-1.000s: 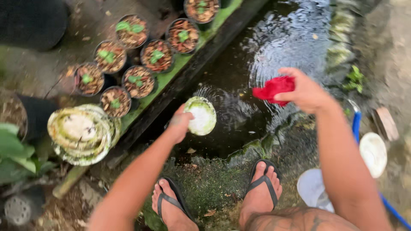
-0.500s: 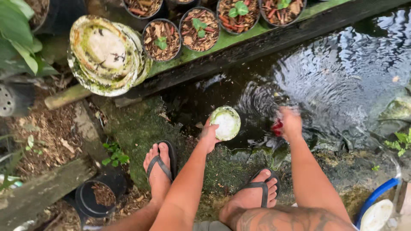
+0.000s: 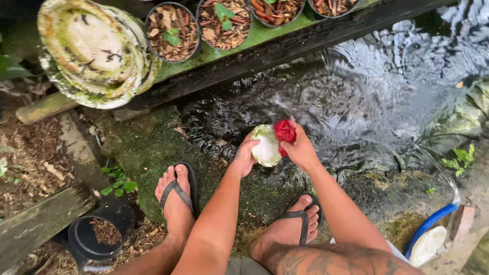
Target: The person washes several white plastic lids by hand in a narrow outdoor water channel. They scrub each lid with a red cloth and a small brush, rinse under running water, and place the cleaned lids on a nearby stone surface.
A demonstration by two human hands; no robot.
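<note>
Right hand (image 3: 300,150) has its fingers bunched tight on a red scrubbing pad (image 3: 284,131), pressed against the small white saucer (image 3: 267,146) the left hand (image 3: 244,158) grips by its edge, just over the rippling water (image 3: 387,97). Looks mid-scrub to me: green grime still rims it, and the stack of algae-crusted saucers (image 3: 91,53) beside the potted seedlings (image 3: 173,30) looks untouched.
</note>
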